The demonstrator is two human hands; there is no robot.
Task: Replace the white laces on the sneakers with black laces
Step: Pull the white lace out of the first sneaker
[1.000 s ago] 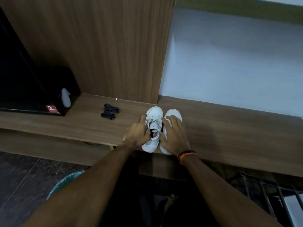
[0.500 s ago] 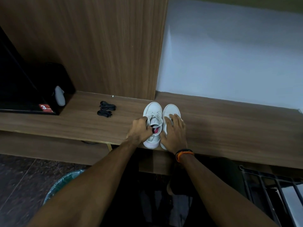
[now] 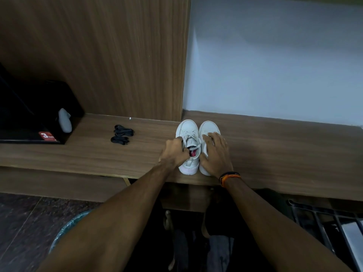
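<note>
Premises appear domestic: a room in a home, likely a bedroom or living area. A long wood-laminate shelf (image 3: 275, 146) runs along a plain pale painted wall (image 3: 275, 65), with a matching tall laminate panel (image 3: 117, 55) rising behind it. A black appliance or box (image 3: 29, 114) bearing a red sticker (image 3: 46, 136) stands at the shelf's left end. The floor is dark polished stone tile (image 3: 17, 222). A black metal rack (image 3: 324, 222) sits low at right.

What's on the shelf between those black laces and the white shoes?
Nothing lies there: in the head view, only bare wooden shelf runs from the black laces to the white sneakers. The left hand only begins at the near shoe.
</note>
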